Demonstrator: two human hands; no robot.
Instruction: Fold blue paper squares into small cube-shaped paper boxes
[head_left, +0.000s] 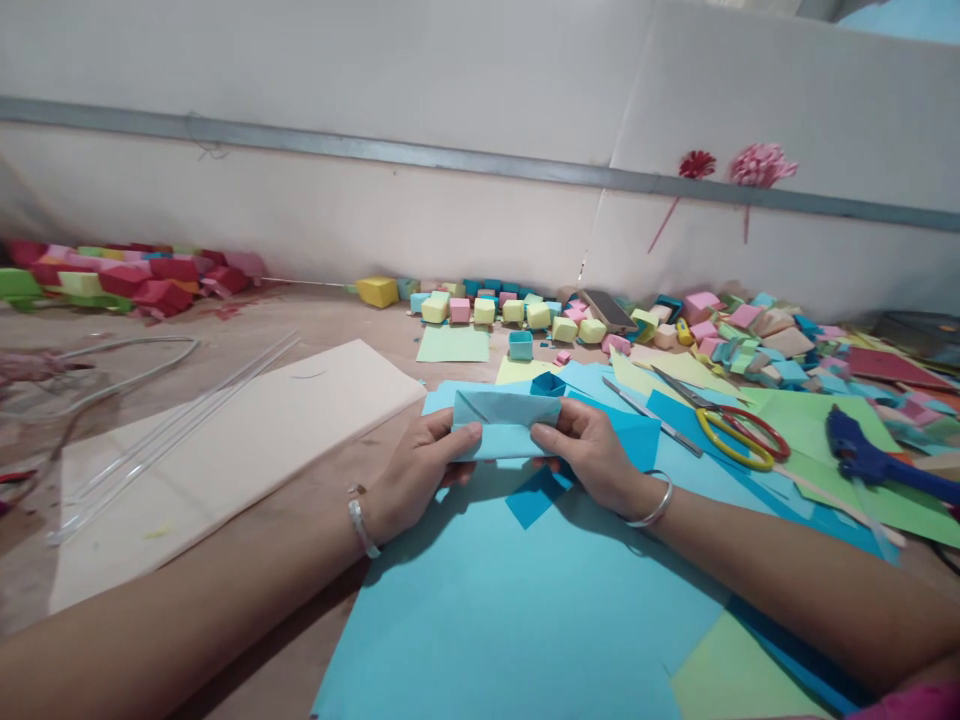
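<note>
Two hands, left hand (417, 470), right hand (592, 452), one folded blue paper (504, 425)

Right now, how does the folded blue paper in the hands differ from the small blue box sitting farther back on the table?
The folded blue paper is a flat, wide, half-made shape; the small blue box is a finished open-topped cube. The paper is pinched at each end by the left hand and right hand; the box stands alone, untouched. The paper is clearly larger. Both are light blue paper.
</note>
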